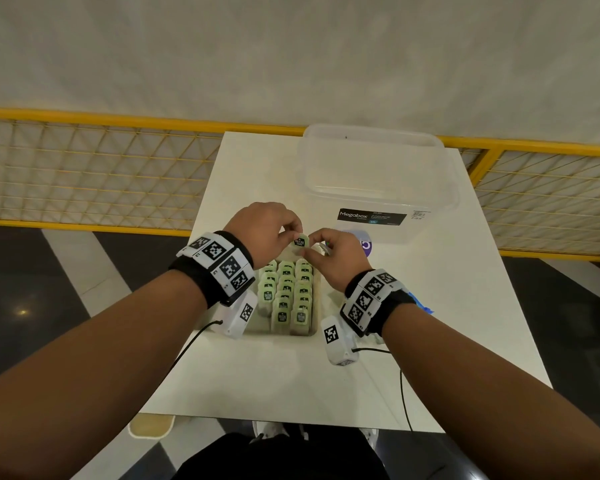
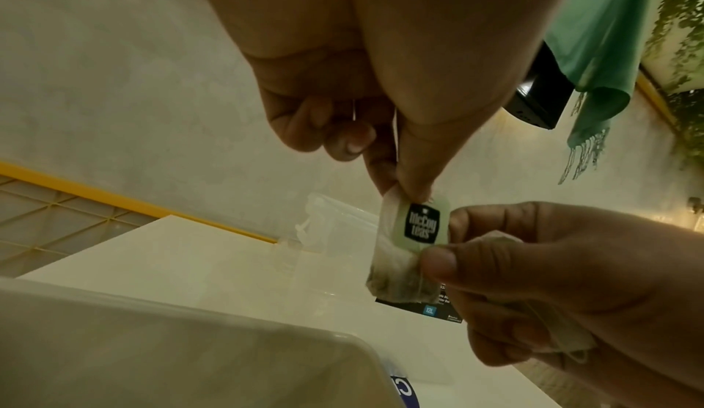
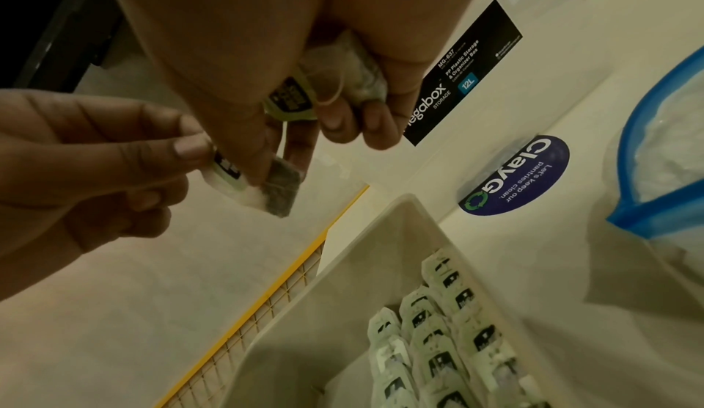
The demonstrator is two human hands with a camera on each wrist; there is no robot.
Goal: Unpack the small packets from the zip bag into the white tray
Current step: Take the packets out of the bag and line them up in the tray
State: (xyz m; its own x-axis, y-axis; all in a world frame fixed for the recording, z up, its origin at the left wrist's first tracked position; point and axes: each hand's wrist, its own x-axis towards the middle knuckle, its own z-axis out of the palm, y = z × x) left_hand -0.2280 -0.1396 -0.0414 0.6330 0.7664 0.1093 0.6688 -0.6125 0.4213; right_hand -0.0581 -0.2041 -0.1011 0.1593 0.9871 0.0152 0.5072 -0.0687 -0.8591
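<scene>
Dangling upright packet (image 1: 301,242) (label up)

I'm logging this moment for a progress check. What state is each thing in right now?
left hand: pinches the raised tea packet
right hand: pinches the same packet, another packet curled in its fingers
white tray: partly filled, packets in rows
zip bag: lying on the table
clear storage box: open, no lid
</scene>
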